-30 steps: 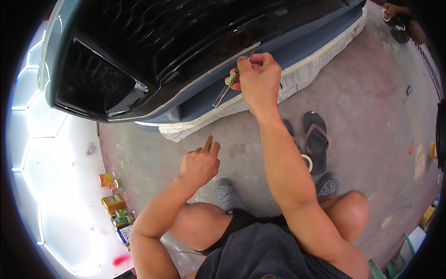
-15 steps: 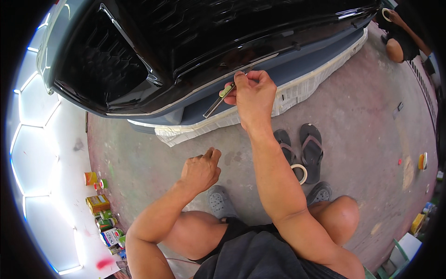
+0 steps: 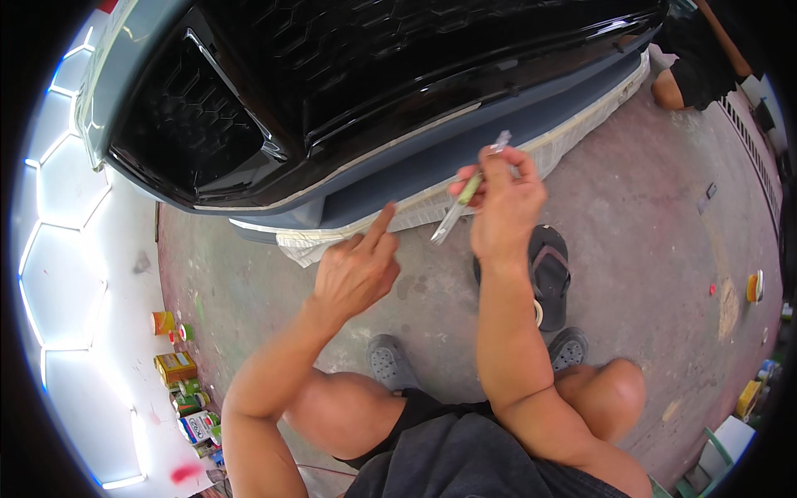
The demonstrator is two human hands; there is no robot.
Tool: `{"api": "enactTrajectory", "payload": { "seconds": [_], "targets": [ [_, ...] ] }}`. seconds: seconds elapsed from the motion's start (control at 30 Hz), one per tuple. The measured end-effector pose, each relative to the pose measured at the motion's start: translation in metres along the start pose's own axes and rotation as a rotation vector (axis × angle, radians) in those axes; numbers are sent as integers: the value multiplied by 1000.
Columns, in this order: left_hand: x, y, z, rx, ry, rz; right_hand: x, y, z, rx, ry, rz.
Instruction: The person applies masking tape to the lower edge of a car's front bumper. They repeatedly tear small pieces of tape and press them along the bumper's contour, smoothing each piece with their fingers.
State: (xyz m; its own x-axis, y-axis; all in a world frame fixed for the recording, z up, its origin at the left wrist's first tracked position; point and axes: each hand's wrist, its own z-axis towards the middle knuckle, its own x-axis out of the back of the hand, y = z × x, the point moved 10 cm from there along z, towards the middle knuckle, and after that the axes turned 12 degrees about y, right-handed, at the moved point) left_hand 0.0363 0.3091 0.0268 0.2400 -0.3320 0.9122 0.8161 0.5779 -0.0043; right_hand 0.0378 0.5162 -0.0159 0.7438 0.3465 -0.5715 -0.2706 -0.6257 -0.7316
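Observation:
My right hand is closed around a slim utility knife, metal with a pale yellow-green part; motion blurs it slightly. That hand hovers in front of the car bumper's grey lower section. My left hand stretches its index finger toward the paper-covered lower edge, its other fingers partly curled, nothing visible in it. A thin cream strip of masking tape follows the border between the glossy black bumper and the grey section. Newspaper masking is taped along the bottom edge.
Black flip-flops and a tape roll, mostly behind my right forearm, lie on the concrete floor. Cans line the lit wall at left. A co-worker in black clothing crouches at the far right.
My right hand has drawn away from the tape border, moving right and slightly down with the utility knife. My left hand has risen toward the bumper, index finger now extended.

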Motion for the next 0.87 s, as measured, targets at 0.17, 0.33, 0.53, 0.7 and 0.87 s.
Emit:
{"api": "enactTrajectory", "payload": {
  "seconds": [0.17, 0.33, 0.53, 0.7, 0.87],
  "targets": [
    [-39, 43, 95, -285, -129, 199, 43, -43, 34, 179, 101, 116],
    [-47, 6, 113, -213, -160, 305, 47, -55, 35, 189, 85, 164],
    [-27, -9, 103, -276, -244, 449, 58, -61, 47, 180, 133, 180],
    [-15, -29, 69, -250, -318, 560, 80, -77, 56, 233, 186, 197],
    [-7, -45, 28, -208, -339, 627, 111, -95, 67, 286, 246, 186]
  ]
}}
